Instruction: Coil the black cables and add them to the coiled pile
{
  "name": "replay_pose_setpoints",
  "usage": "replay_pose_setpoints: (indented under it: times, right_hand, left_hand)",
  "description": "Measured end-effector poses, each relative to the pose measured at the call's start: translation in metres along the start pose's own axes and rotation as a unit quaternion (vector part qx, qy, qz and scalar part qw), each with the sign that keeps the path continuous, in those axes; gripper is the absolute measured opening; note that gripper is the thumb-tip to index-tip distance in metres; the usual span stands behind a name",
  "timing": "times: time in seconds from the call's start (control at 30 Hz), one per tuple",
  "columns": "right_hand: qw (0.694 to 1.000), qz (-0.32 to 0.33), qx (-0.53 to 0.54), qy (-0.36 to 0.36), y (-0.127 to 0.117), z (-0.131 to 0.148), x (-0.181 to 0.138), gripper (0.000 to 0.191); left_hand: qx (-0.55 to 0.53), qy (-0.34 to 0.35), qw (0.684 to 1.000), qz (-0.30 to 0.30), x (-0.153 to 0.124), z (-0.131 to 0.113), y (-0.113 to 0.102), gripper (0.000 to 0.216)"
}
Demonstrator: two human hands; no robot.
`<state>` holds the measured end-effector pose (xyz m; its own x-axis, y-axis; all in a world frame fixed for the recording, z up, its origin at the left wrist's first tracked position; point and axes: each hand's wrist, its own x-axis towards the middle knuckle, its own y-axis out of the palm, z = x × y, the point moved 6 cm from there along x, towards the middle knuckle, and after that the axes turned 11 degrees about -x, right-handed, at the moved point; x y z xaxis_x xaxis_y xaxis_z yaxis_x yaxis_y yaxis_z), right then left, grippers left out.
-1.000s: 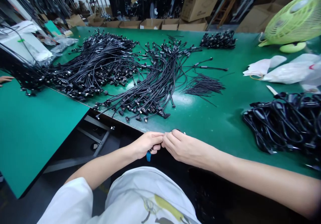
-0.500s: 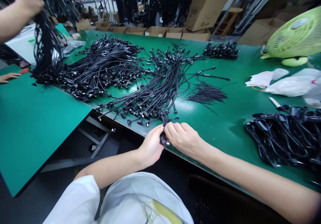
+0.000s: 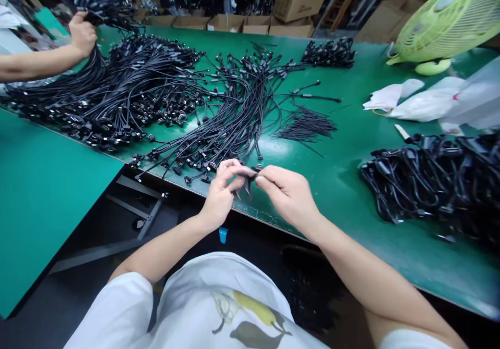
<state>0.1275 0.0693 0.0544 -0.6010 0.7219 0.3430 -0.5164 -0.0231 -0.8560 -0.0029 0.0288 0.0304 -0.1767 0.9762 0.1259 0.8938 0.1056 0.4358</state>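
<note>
My left hand (image 3: 221,192) and my right hand (image 3: 288,194) meet over the near edge of the green table (image 3: 344,182). Both pinch the small black connector end of a cable (image 3: 250,178) between their fingertips. That cable runs back into the fanned pile of short black cables (image 3: 230,125) lying just beyond my hands. A small blue object (image 3: 223,234) shows below my left wrist, under the table edge.
Another person's hand (image 3: 83,34) at the far left grips a thick bundle of black cables (image 3: 97,78). A heap of coiled black cables (image 3: 433,179) lies at the right. Thin black ties (image 3: 307,127), white bags (image 3: 422,104), a green fan (image 3: 449,21), cardboard boxes (image 3: 258,24).
My hands have gone from the table edge up to the cable pile and taken one connector end. The other person's hand has brought its bundle down onto the left pile.
</note>
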Motion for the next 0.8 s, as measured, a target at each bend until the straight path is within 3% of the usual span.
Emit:
replay_pose_setpoints:
  times: [0.1, 0.17, 0.2, 0.27, 0.33, 0.4, 0.47, 0.53, 0.6, 0.67, 0.73, 0.8]
  right_hand:
    - [0.989, 0.065, 0.123, 0.044, 0.016, -0.015, -0.006, 0.030]
    - [0.997, 0.031, 0.061, 0.026, 0.014, -0.017, -0.010, 0.028]
    - [1.000, 0.000, -0.001, 0.004, 0.010, -0.014, -0.012, 0.027]
    - [0.986, -0.061, -0.138, -0.069, 0.003, -0.001, -0.018, 0.029]
    - [0.959, -0.093, -0.221, -0.151, 0.002, 0.017, -0.024, 0.030]
    - [0.946, -0.093, -0.229, -0.210, 0.008, 0.028, -0.031, 0.032]
    - [0.952, -0.063, -0.188, -0.231, 0.016, 0.031, -0.035, 0.032]
    - [0.967, -0.017, -0.131, -0.220, 0.026, 0.025, -0.036, 0.030]
    - [0.982, 0.013, -0.088, -0.167, 0.031, 0.013, -0.032, 0.028]
    - [0.993, 0.016, -0.070, -0.094, 0.030, -0.001, -0.028, 0.027]
    - [0.997, 0.004, -0.062, -0.048, 0.024, -0.007, -0.024, 0.027]
    - [0.998, -0.006, -0.045, -0.040, 0.018, -0.004, -0.024, 0.029]
  left_hand:
    - [0.183, 0.000, 0.968, 0.172, -0.010, -0.009, 0.013, 0.024]
    - [0.247, -0.022, 0.936, 0.249, -0.018, 0.001, 0.019, 0.028]
    - [0.258, -0.034, 0.930, 0.258, -0.020, 0.008, 0.019, 0.030]
    - [0.235, -0.072, 0.940, 0.235, -0.017, 0.024, 0.014, 0.028]
    - [0.147, -0.134, 0.965, 0.169, -0.008, 0.039, 0.004, 0.021]
    - [0.018, -0.206, 0.974, 0.097, 0.000, 0.046, -0.006, 0.018]
    - [-0.084, -0.232, 0.968, 0.044, 0.005, 0.040, -0.014, 0.025]
    - [-0.088, -0.215, 0.970, 0.069, 0.003, 0.024, -0.013, 0.039]
    - [-0.010, -0.193, 0.967, 0.168, -0.009, 0.011, -0.001, 0.054]
    - [0.088, -0.188, 0.943, 0.259, -0.024, 0.011, 0.011, 0.053]
    - [0.130, -0.188, 0.939, 0.255, -0.030, 0.021, 0.012, 0.047]
    - [0.099, -0.207, 0.957, 0.175, -0.026, 0.036, 0.003, 0.051]
